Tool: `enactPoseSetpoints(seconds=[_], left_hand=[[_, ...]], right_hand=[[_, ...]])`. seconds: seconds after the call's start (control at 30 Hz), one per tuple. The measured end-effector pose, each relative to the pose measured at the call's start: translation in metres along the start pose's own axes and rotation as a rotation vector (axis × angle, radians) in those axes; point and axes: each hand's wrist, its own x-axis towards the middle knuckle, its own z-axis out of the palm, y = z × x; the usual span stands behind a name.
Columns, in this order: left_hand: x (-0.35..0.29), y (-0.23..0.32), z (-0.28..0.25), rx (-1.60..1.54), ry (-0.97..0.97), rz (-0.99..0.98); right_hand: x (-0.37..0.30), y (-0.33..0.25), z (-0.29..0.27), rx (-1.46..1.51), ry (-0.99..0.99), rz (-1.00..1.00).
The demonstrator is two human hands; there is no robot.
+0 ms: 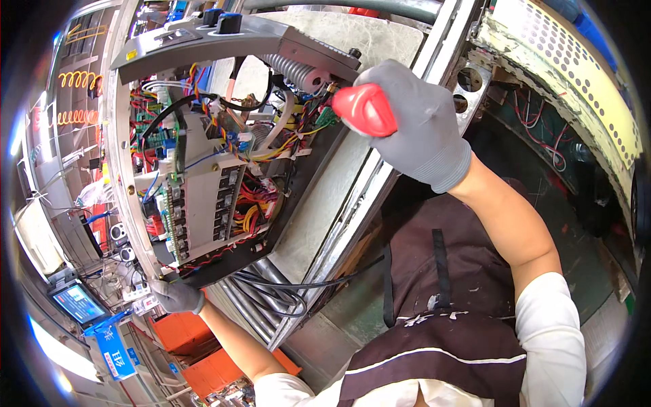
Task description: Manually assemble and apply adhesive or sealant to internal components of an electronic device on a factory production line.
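In front of me an opened electrical machine [200, 156] stands tilted, with circuit boards, bundled coloured wires and a grey curved top cover [230, 47]. My right hand [424, 119], in a grey glove, is closed round a red-handled tool that looks like a screwdriver [366, 110]. It is at the machine's upper right corner, beside a grey ribbed hose [291, 66]; the tool's tip is hidden. My left hand [178, 296], also gloved, is closed on the lower left corner of the machine's pale metal frame [129, 176]. Its fingertips are partly hidden.
The machine rests on a metal-railed conveyor [319, 197] with rollers [254, 305]. Black cables [291, 298] loop below it. Orange bins [183, 336] and a lit screen [78, 303] are at lower left. A yellow perforated panel [569, 61] edges the right side.
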Motion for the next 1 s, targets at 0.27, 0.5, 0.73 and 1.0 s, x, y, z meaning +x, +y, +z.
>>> enactPoseSetpoints(seconds=[0.27,0.5,0.73,1.0], left_hand=[[-0.002,0.002,0.002,-0.139,-0.001,-0.005],[-0.001,0.004,0.000,-0.093,-0.027,-0.014],[-0.003,0.016,0.001,0.004,0.017,-0.043],[-0.005,0.025,0.003,-0.141,-0.009,-0.051]], right_hand=[[-0.002,-0.006,-0.010,-0.056,0.023,-0.060],[-0.012,0.002,-0.015,-0.037,0.048,0.046],[-0.019,0.008,-0.007,0.018,0.069,0.157],[-0.006,0.002,-0.010,-0.054,0.023,0.136]])
